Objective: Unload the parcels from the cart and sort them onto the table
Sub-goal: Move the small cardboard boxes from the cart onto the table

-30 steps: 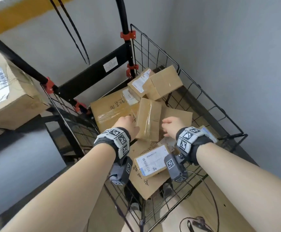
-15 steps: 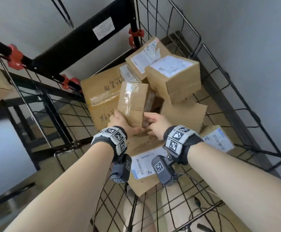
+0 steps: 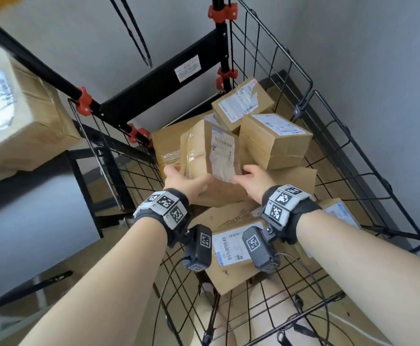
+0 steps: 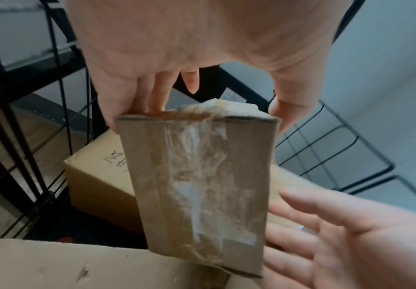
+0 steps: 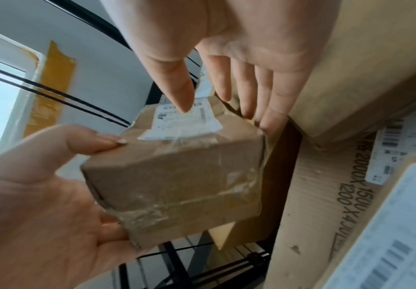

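Note:
A small tape-wrapped cardboard parcel (image 3: pixel 204 151) (image 4: pixel 202 185) (image 5: pixel 177 176) with a white label hangs above the pile in the black wire cart (image 3: pixel 300 106). My left hand (image 3: pixel 184 179) (image 4: pixel 189 48) (image 5: pixel 41 185) grips its near end, thumb on the labelled face and fingers underneath. My right hand (image 3: pixel 251 177) (image 4: pixel 350 234) (image 5: pixel 239 58) is at the parcel's right edge with straight fingers, and its thumb points at the label. Whether it touches the parcel I cannot tell.
Several more cardboard parcels lie in the cart: a labelled box (image 3: pixel 273 141) right of the held one, another (image 3: pixel 241 103) behind it, and a flat one (image 3: pixel 231 245) under my wrists. A big box (image 3: pixel 16 116) sits on a black-framed surface at the left. Grey walls surround the cart.
The small parcel has come up off the pile and turned so its label faces me. My right hand's fingers have straightened beside it while my left keeps hold.

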A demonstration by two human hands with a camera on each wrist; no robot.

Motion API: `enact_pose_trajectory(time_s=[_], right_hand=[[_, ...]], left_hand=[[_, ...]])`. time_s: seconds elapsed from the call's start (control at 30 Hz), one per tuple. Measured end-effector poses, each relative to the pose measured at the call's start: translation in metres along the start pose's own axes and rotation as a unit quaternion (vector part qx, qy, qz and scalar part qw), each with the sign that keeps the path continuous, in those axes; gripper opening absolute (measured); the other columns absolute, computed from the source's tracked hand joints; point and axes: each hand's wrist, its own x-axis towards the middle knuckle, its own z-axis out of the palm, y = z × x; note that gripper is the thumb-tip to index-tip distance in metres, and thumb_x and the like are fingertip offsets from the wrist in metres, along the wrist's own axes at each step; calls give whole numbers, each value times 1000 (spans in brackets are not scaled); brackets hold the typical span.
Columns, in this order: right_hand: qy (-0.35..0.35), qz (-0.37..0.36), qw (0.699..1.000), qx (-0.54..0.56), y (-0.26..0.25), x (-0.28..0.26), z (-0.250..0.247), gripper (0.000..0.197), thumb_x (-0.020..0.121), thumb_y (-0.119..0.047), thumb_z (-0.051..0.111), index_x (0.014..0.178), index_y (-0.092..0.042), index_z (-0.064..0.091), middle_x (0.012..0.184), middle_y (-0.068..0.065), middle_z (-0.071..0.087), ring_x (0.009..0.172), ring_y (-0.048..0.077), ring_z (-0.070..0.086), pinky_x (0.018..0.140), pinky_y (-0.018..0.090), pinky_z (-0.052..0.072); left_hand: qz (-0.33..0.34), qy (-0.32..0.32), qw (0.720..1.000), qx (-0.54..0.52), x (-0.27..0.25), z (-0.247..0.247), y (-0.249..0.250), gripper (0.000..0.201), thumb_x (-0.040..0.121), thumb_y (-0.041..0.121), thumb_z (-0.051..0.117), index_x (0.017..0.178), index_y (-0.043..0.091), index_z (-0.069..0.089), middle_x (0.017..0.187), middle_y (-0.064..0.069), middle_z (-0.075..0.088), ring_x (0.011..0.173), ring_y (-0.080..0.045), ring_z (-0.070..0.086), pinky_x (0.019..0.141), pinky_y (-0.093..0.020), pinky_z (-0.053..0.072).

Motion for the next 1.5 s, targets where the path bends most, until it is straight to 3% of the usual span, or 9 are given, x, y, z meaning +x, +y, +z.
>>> enact_pose_trajectory(time_s=[0.17,0.3,0.37,0.47,0.63,0.77,0.87,1.17,1.5], right_hand=[[-3,-33,998,47,-33,-35,12,79,85,-55,52,146,-12,28,147,4,39,131,25,41,108,38,34],[-40,-74,989,122,-59,-63,22,95,63,-78,53,143,-32,32,145,-4,41,130,24,42,107,52,35],[-43,-79,986,141,-70,-72,25,91,54,-87,52,134,-44,40,142,-5,45,128,26,45,105,54,37],[-51,-92,983,152,-97,-114,43,64,73,-73,53,128,-42,48,127,1,55,111,28,57,91,54,50],[-65,-148,977,140,-116,-179,111,43,87,-56,47,125,-35,50,117,8,58,104,30,58,87,54,52],[-70,-139,977,146,-115,-213,194,41,86,-57,47,123,-40,49,122,5,56,108,29,57,84,53,54],[-62,-148,978,131,-110,-234,259,41,89,-55,47,126,-39,47,126,5,53,110,31,56,84,55,53],[-70,-153,982,87,-109,-277,379,43,93,-50,45,132,-32,45,127,7,53,112,33,54,87,58,50],[-95,-149,984,30,-139,-245,442,52,87,-59,45,129,-28,47,121,2,58,106,29,59,79,52,54]], left_hand=[[23,16,993,-119,-40,-45,0,80,72,42,74,135,14,33,105,0,51,83,-13,56,77,-34,54],[34,4,974,-225,-82,-86,-5,85,52,51,75,121,13,46,117,-12,59,96,-25,63,84,-46,56],[41,-14,954,-296,-99,-107,-12,60,59,41,74,108,16,49,113,-13,60,98,-27,61,92,-49,51],[67,-18,937,-342,-123,-134,-31,37,69,36,72,93,22,47,107,-8,59,104,-28,61,97,-50,47],[95,12,921,-379,-153,-187,-94,77,42,48,73,109,20,47,118,-15,59,107,-32,62,91,-51,52],[106,51,931,-344,-178,-241,-166,54,55,51,67,96,22,49,107,-9,59,104,-29,62,96,-50,49],[129,94,949,-272,-190,-279,-225,27,86,43,56,100,20,59,106,-3,60,104,-23,55,102,-42,43],[159,120,965,-168,-199,-348,-344,41,99,36,39,132,17,53,130,-5,57,121,-23,52,106,-37,40],[131,214,956,-150,-160,-392,-377,53,98,31,46,145,10,33,144,-11,44,131,-23,44,106,-28,33]])
